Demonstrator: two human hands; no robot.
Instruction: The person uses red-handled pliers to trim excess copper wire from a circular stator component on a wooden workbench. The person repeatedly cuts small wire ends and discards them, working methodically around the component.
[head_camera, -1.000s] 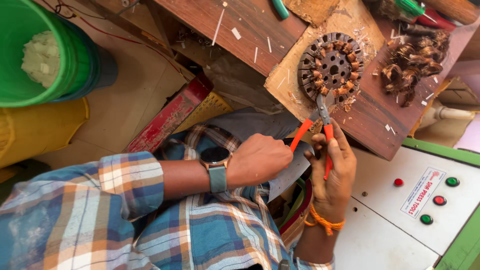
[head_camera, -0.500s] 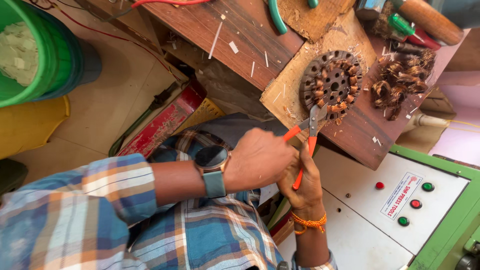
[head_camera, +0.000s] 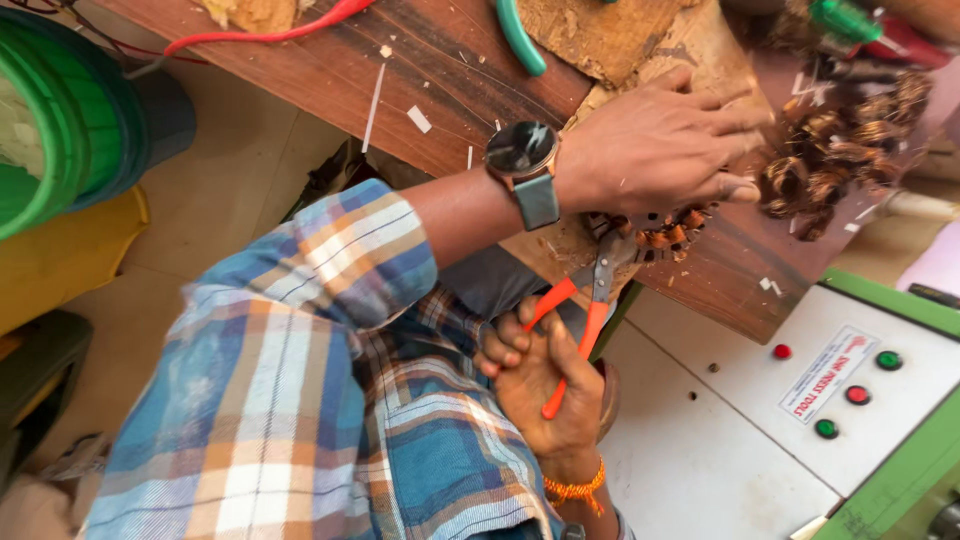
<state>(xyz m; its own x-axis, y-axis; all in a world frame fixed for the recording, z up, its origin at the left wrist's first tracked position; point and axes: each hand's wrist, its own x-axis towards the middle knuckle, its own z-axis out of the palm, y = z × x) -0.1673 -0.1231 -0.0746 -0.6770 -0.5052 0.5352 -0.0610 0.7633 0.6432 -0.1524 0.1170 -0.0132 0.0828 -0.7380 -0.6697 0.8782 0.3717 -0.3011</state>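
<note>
While the left hand (head_camera: 660, 140) lies flat, pinning the wound stator (head_camera: 665, 235), the right hand (head_camera: 540, 375) grips orange-handled pliers (head_camera: 585, 310); best keep that hold-down firm.

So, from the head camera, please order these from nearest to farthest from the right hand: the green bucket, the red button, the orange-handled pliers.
From the right hand:
1. Orange-handled pliers, held in it.
2. Red button, on the white panel beside it.
3. Green bucket, far across, at the picture's upper left.
</note>
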